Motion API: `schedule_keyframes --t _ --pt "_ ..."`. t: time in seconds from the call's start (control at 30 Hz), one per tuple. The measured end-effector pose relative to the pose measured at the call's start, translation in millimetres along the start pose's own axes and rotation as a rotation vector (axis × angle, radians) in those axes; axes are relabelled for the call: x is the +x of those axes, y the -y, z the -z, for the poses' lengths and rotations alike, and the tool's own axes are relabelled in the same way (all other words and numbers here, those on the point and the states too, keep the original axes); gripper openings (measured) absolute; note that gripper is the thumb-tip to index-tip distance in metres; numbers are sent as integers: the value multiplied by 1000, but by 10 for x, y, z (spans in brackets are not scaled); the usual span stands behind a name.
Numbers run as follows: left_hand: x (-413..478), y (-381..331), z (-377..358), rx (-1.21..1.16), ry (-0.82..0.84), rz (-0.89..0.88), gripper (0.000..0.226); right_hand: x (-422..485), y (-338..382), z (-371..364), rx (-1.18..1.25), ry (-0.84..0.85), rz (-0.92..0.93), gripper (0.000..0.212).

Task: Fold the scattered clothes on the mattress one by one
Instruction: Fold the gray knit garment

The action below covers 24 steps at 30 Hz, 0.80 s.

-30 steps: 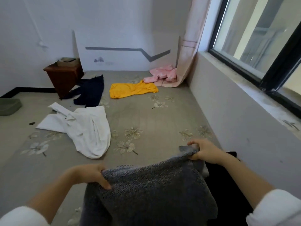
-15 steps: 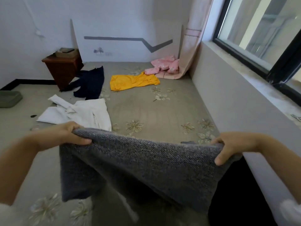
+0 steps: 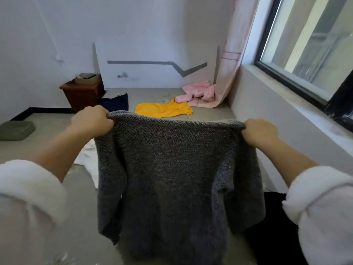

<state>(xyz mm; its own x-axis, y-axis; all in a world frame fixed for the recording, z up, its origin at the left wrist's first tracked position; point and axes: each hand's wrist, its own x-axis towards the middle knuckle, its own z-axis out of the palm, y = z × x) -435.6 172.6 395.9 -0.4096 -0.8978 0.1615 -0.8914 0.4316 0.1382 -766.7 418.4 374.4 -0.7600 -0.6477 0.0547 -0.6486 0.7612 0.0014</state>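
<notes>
Grey sweater (image 3: 172, 178) raised, spread
Left hand (image 3: 91, 121) and right hand (image 3: 259, 132) pinch its top corners; lifted higher, it now hangs flat above the mattress (image 3: 210, 115); likely ready for folding.

**Single head-worn wide-angle view, facing forward and down along the mattress (image 3: 212, 113).**
The camera sits over the mattress's near edge, just behind the person's forearms, so the white sleeves (image 3: 28, 188) fill both lower corners. It faces the far edge and the back wall, and the window (image 3: 305, 44) wall runs down the right edge. The left hand (image 3: 91, 121) and right hand (image 3: 259, 132) hold a grey knit sweater (image 3: 172, 178) close before the lens, hiding the mattress's middle.
</notes>
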Motion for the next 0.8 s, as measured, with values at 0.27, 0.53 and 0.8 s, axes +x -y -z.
schedule_keyframes --t 0.27,0.53,0.8 --pt "734 9 122 -871 -33 257 20 620 338 483 920 21 -205 26" --pt "411 -70 46 -645 -573 -93 33 531 97 129 645 -489 178 27" --pt "-611 598 -1198 -500 -205 -114 40 -173 -171 -1140 434 -213 265 24"
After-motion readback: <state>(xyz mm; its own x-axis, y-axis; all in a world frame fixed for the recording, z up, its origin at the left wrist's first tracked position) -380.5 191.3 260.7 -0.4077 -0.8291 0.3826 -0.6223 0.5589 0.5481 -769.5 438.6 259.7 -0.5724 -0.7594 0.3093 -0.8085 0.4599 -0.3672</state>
